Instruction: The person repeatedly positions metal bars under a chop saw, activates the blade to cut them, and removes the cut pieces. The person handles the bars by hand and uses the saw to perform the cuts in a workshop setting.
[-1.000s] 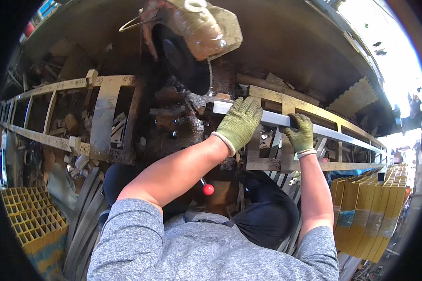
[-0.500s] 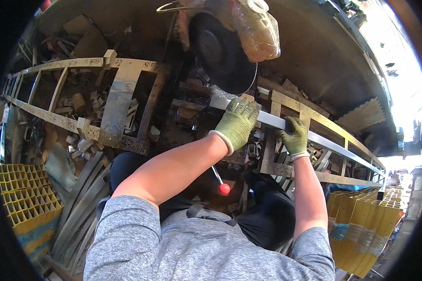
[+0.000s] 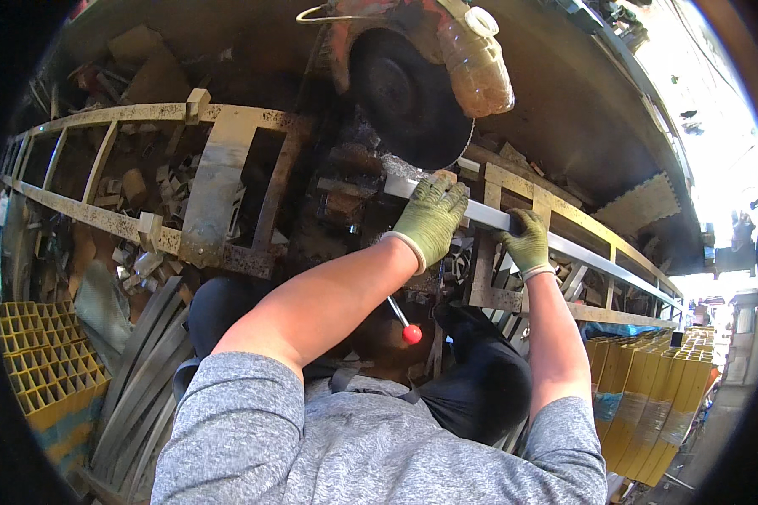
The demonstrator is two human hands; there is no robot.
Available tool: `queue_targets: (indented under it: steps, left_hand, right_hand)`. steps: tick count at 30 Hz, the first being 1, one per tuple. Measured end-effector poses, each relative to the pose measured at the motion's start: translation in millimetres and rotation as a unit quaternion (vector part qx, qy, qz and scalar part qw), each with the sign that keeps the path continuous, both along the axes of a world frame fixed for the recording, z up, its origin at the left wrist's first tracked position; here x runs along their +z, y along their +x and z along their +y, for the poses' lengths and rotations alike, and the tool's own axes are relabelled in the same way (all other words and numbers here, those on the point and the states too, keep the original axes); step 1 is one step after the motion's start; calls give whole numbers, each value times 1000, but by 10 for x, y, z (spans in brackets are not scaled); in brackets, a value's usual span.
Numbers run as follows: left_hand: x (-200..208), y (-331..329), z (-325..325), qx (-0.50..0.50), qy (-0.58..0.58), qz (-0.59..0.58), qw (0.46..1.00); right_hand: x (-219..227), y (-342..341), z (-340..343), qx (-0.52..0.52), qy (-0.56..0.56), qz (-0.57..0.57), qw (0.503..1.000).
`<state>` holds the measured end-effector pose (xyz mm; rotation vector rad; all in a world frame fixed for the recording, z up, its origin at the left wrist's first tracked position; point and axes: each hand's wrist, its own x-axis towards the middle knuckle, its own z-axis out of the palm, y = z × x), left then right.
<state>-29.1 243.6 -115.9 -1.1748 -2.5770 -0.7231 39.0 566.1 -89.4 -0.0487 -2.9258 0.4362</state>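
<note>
A long silvery metal tube (image 3: 602,263) slants across the rack from under the saw toward the right. My left hand (image 3: 434,220), in a green glove, is closed over the tube near its left end, just below the dark round saw blade (image 3: 404,94). Farther right, my gloved right hand (image 3: 526,242) grips the same tube, fingers wrapped over its far side. Part of the tube lies hidden beneath both hands. A lever with a red ball knob (image 3: 411,334) stands below my left wrist, untouched.
A clear plastic bottle (image 3: 480,76) hangs beside the blade. Ladder-like metal frames stretch left (image 3: 202,202) and right (image 3: 556,202), with offcuts among them. Stacks of yellow tubes stand at left (image 3: 46,349) and right (image 3: 657,391). Curved grey strips (image 3: 139,379) lean near my left side.
The view has shifted slightly, with the blade and bottle now a little farther right in the picture. Both hands keep the same places on the tube.
</note>
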Motion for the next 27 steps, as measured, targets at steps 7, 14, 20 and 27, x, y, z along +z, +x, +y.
queue_targets:
  steps: [7,14,20,27]
  left_hand:
    - [37,-67,44,13,40,16,999]
    - [573,763,-490,-32,134,-65,988]
    - [224,1879,-543,-170,-5,-218,961]
    - [-1119,1552,-882,-258,-416,-125,863]
  right_hand:
    - [254,101,-674,153,71,74,983]
    - [201,149,-889,120,116,16,986]
    - [242,165,-963,91,126,21,988]
    - [338,203,-1013,74,142,-50,986]
